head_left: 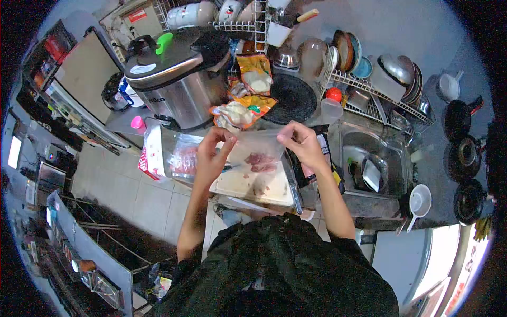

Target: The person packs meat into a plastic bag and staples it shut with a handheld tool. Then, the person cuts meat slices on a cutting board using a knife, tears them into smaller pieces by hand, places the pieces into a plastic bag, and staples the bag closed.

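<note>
A thin clear plastic bag (pixel 256 140) is stretched between my two hands at its upper edge. My left hand (pixel 213 156) pinches its left corner, and my right hand (pixel 305 149) pinches the right one. Pieces of red meat (pixel 261 162) show just below the bag's middle; whether they lie inside it or on the board behind, I cannot tell. Under the bag is a whitish cutting board (pixel 237 185) with small scraps on it. Left of my left hand lies another clear pack with reddish contents (pixel 184 159). A black package (pixel 323 141) lies beside my right hand.
A large steel rice cooker (pixel 174 95) stands at the back left. Orange food packs (pixel 256 103) and a round black plate (pixel 293 99) sit behind the board. To the right are a metal sink (pixel 388 150) and a dish rack (pixel 364 87); pans (pixel 457 116) hang beyond.
</note>
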`<state>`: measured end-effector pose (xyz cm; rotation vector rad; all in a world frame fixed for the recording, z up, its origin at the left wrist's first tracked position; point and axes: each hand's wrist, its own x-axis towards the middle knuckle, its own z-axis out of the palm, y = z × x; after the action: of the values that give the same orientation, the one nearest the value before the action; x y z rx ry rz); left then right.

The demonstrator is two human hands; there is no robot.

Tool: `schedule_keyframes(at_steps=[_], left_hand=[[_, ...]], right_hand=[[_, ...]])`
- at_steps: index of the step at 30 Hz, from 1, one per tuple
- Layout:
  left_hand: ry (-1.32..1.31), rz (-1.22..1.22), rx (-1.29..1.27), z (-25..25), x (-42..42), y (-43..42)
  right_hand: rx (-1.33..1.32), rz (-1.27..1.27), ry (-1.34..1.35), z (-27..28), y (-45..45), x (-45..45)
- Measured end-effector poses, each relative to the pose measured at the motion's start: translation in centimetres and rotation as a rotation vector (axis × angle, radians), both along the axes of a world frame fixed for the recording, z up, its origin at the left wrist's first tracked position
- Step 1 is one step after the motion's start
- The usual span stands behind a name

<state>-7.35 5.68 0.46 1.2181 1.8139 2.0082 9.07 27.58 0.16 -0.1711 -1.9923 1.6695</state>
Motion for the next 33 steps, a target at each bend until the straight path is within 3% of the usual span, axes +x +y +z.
schedule_keyframes(at_steps=[2, 11, 14, 17, 22, 27, 28, 31, 33], left_hand=[[-0.157, -0.106, 0.048, -0.4, 0.7, 0.4], [-0.128, -0.114, 0.011, -5.2, 1.4, 3.3], [-0.185, -0.117, -0.028, -7.0, 1.1, 3.3], [-0.222, -0.100, -0.002, -8.0, 1.7, 3.3], [0.009, -0.076, -0.219, -8.7, 1.4, 2.8], [-0.132, -0.064, -0.168, -8.0, 1.5, 3.2], [-0.123, -0.078, -0.144, -8.2, 1.4, 3.4], [-0.122, -0.089, -0.127, -7.6, 1.5, 3.3], [-0.080, -0.103, -0.113, -7.6, 1.1, 3.3]], right_hand=[[0.022, -0.044, 0.043, -1.3, 0.1, 0.3], [-0.052, -0.176, 0.001, -4.6, 0.1, 1.0], [-0.050, -0.169, -0.017, -8.1, 0.9, 0.5], [-0.060, -0.156, -0.031, -8.3, 0.4, 0.6], [-0.078, -0.171, -0.064, -8.7, 0.2, 0.5], [-0.105, -0.143, 0.052, -6.9, -0.5, 0.3], [0.184, -0.172, -0.021, -7.0, 0.2, 0.7], [0.136, -0.016, -0.098, -7.6, 0.2, 0.8], [0.112, -0.062, -0.145, -8.1, 0.3, 1.0]])
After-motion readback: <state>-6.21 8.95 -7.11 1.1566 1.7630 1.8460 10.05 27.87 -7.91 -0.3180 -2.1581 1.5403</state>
